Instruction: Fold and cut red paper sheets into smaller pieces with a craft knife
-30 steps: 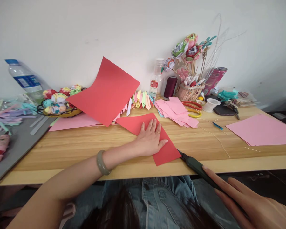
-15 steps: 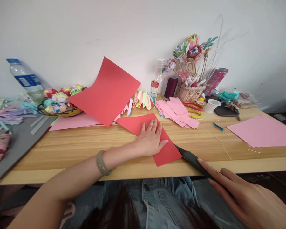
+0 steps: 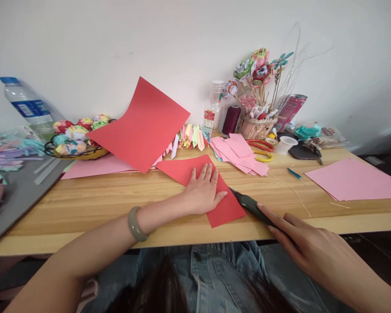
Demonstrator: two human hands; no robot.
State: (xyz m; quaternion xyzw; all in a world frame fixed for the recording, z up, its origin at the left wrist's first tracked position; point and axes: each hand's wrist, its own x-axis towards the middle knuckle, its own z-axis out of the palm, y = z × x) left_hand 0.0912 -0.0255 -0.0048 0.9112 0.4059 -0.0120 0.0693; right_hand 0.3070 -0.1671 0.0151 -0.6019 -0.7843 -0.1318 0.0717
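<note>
Folded red paper [image 3: 226, 213] lies on the wooden table [image 3: 117, 208] in front of me. My left hand [image 3: 203, 187] presses flat on it, fingers spread, with a ring on one finger. In my right hand [image 3: 299, 239] is a dark utility knife [image 3: 252, 206], the index finger stretched along its handle. The knife's tip meets the right edge of the red paper, beside my left thumb; whether the blade is inside the fold I cannot tell. Behind, a larger red sheet [image 3: 143, 124] leans up against other things near the wall.
At the back stand a basket of paper flowers [image 3: 259, 128], a thread spool [image 3: 231, 119] and a glass bottle [image 3: 215, 104]. Small pink papers [image 3: 236, 152] and red-and-yellow-handled tools [image 3: 262, 150] lie before them. Pink sheets [image 3: 355, 180] rest at right; a water bottle [image 3: 32, 108] leans at left.
My right hand has pushed the knife forward and left along the red paper's right edge. My left hand stays pressed on the paper. The view has shifted slightly.
</note>
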